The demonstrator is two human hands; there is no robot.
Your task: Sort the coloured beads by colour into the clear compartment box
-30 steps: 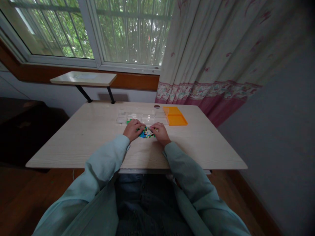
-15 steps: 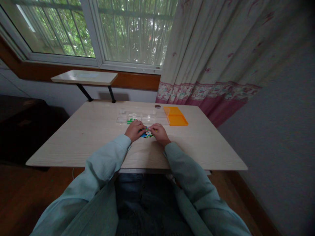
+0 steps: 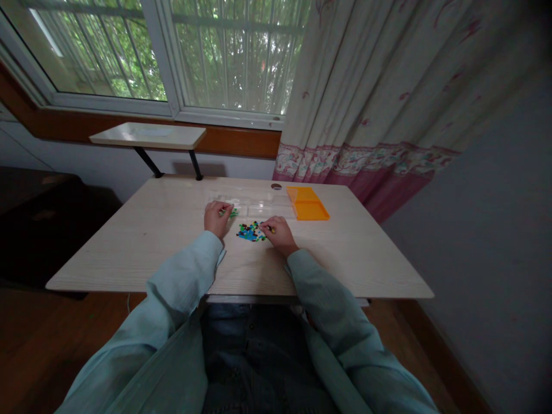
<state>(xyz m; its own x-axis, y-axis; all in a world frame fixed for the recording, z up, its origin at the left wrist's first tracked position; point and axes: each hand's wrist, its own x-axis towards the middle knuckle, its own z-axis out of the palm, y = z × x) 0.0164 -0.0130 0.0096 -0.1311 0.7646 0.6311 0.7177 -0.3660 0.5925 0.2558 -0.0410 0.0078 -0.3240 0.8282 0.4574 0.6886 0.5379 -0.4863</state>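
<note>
Left hand [image 3: 215, 219]: your fingers are bending over the clear tray [image 3: 260, 216], near green pieces [image 3: 234, 213]; grip unclear.
Right hand [image 3: 281, 234]: your fingers are curling beside colorful pieces [image 3: 247, 232]; grip unclear.

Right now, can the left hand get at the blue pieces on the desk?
Likely yes: the blue pieces lie uncovered close to the left hand, and the right hand sits off to their right.
</note>
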